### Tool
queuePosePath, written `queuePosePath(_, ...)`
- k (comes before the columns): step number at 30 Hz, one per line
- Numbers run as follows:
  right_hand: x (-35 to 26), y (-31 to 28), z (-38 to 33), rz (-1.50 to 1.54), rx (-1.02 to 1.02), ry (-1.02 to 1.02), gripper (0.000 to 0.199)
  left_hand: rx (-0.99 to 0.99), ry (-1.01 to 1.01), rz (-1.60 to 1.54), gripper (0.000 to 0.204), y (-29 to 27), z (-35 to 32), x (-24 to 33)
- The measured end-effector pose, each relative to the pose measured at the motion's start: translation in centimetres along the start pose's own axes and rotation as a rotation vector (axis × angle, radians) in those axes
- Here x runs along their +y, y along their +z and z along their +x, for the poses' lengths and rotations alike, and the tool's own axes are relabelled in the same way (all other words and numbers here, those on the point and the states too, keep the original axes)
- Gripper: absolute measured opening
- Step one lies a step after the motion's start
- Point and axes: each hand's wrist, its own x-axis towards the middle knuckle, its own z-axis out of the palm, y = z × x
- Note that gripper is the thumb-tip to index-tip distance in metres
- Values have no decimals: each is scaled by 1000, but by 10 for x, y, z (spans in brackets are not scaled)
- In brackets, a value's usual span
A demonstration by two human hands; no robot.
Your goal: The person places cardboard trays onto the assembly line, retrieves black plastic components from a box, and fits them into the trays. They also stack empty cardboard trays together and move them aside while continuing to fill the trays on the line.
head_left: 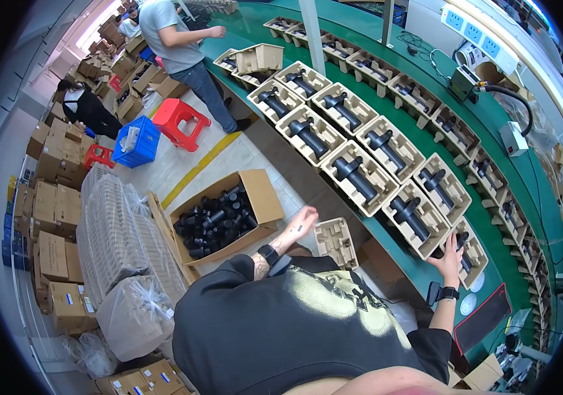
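My left hand is held out over the floor beside the bench, fingers loosely bent and apart, with nothing visible in it. Close by it are an open carton full of black plastic parts and a tan moulded-pulp tray. At the bench, my right hand is closed over the flanged end of a black tubular part in the nearest pulp tray; the fingers partly hide it. Two rows of similar trays, each with a black flanged tube, extend away along the bench's edge.
Another line of filled trays curves along the green bench. A red-edged black mat lies right of my right hand. A red stool, a blue crate and wrapped tray stacks stand left. A person stands farther up the bench.
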Motion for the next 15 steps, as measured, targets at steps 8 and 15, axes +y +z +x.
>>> queuePosePath(8,4,-5,-2,-2,-11,5,118,194,-141,-378,77,-1,91,65)
queuePosePath(15,5,-3,1,-9,-27,-4,119,284,-91,-478,59,3,162,43)
